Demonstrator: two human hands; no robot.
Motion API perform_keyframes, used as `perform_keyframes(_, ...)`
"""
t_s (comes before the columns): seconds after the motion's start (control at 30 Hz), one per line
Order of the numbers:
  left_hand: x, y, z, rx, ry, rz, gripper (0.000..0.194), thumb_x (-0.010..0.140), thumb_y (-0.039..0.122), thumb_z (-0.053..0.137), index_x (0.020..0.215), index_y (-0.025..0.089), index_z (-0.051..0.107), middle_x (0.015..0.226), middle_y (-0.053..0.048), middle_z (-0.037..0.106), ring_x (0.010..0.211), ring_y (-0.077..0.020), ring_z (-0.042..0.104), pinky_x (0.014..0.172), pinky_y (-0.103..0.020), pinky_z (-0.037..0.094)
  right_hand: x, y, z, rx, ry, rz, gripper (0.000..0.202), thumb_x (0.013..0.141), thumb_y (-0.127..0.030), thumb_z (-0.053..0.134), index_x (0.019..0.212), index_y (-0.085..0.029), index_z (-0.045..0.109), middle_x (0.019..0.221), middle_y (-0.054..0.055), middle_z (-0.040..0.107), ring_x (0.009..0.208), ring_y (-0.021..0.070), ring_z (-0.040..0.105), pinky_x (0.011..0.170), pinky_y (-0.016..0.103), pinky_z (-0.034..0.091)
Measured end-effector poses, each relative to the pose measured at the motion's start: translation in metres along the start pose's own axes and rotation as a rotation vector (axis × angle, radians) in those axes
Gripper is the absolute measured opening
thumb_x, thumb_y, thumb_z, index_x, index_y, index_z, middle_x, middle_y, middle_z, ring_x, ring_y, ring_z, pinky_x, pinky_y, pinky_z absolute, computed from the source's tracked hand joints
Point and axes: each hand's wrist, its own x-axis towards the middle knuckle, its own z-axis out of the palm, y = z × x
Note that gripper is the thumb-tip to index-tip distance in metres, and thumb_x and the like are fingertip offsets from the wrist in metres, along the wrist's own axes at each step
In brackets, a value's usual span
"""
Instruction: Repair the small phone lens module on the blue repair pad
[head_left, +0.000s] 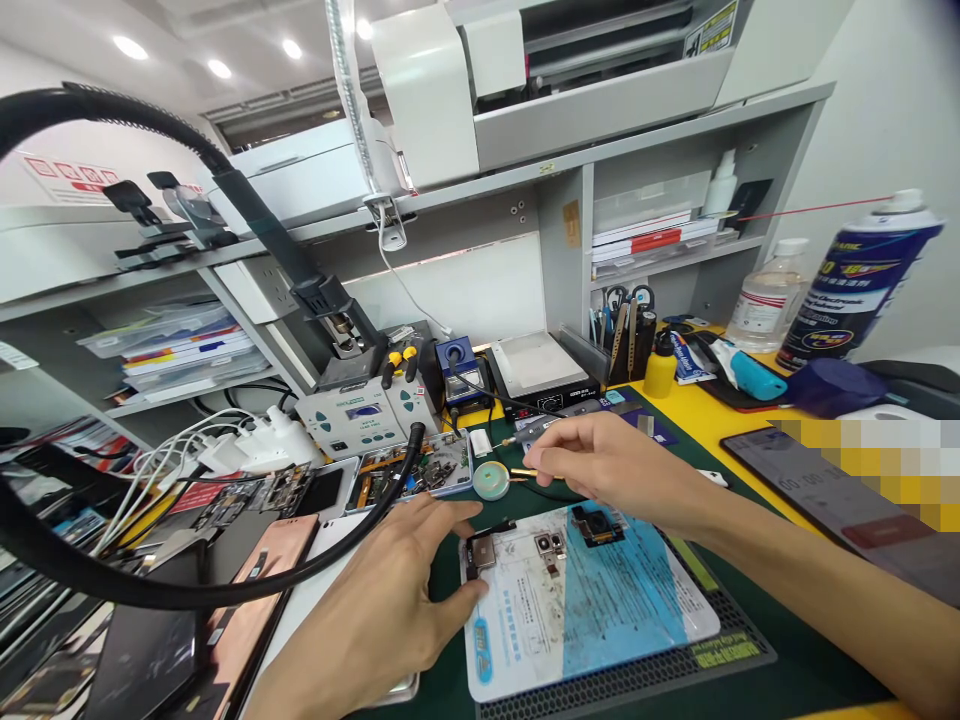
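My left hand [397, 580] rests over the left edge of a blue and white printed mat [540, 620], thumb and forefinger apart. Between those fingertips lies a small part with a square metal face [485, 553] and a dark strip; whether the thumb touches it I cannot tell. My right hand [592, 455] pinches a thin gold-coloured tool [523, 473], its tip beside a round tin of pale green stuff [491, 480]. On the mat lie a dual phone camera module [550, 546] and a black camera module [597, 524].
A black flexible hose [315, 575] loops across the left side. Behind stand a tray of small parts [409, 465], a hot-air station [367, 415] and a heating plate [540, 365]. Phones [262, 600] lie left; a spray can [855, 280] and another phone [825, 490] are right.
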Motion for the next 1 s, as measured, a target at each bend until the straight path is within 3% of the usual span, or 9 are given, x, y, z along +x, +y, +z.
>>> perform_keyframes(0.23,-0.001,0.003,-0.002,-0.007,0.003,-0.005,0.048,0.087,0.037,0.061,0.133,0.036,0.047,0.131,-0.001,0.058,0.124,-0.0260,0.052,0.104,-0.044,0.043,0.003,0.002,0.000,-0.028,0.012,-0.023,0.023,0.089,-0.034,0.058,0.080,-0.016,0.068,0.062,-0.002,0.049,0.051,0.0077,0.032,0.045,0.022,0.022)
perform_keyframes(0.7,0.004,0.016,0.003,0.062,0.032,0.052,0.049,0.088,0.033,0.056,0.136,0.028,0.044,0.130,-0.009,0.057,0.123,-0.0342,0.051,0.093,-0.050,0.050,0.000,-0.002,-0.002,-0.065,0.008,-0.047,0.025,0.088,-0.035,0.057,0.078,-0.015,0.068,0.059,-0.003,0.047,0.051,0.0093,0.033,0.048,0.024,0.024)
perform_keyframes(0.83,0.004,0.017,0.004,0.034,0.066,0.084,0.046,0.090,0.030,0.054,0.134,0.029,0.043,0.123,-0.006,0.057,0.120,-0.0300,0.052,0.098,-0.049,0.047,-0.002,0.001,-0.009,-0.238,-0.091,-0.150,0.025,0.088,-0.036,0.056,0.082,-0.017,0.071,0.068,0.001,0.060,0.058,0.0133,0.047,0.052,0.025,0.034)
perform_keyframes(0.93,0.004,0.017,0.005,0.000,0.097,0.112,0.042,0.091,0.029,0.053,0.132,0.029,0.044,0.122,-0.006,0.054,0.116,-0.0266,0.052,0.098,-0.046,0.046,-0.006,0.002,-0.019,-0.398,-0.207,-0.138,0.022,0.088,-0.035,0.056,0.090,-0.020,0.072,0.067,0.001,0.064,0.055,0.0141,0.051,0.048,0.025,0.034)
perform_keyframes(1.0,0.004,0.018,0.008,-0.019,0.115,0.148,0.039,0.091,0.028,0.053,0.129,0.029,0.045,0.121,-0.005,0.054,0.115,-0.0249,0.051,0.098,-0.043,0.046,-0.008,0.002,-0.027,-0.496,-0.213,-0.144,0.019,0.087,-0.032,0.058,0.093,-0.021,0.072,0.074,0.003,0.069,0.059,0.0156,0.057,0.049,0.025,0.036)
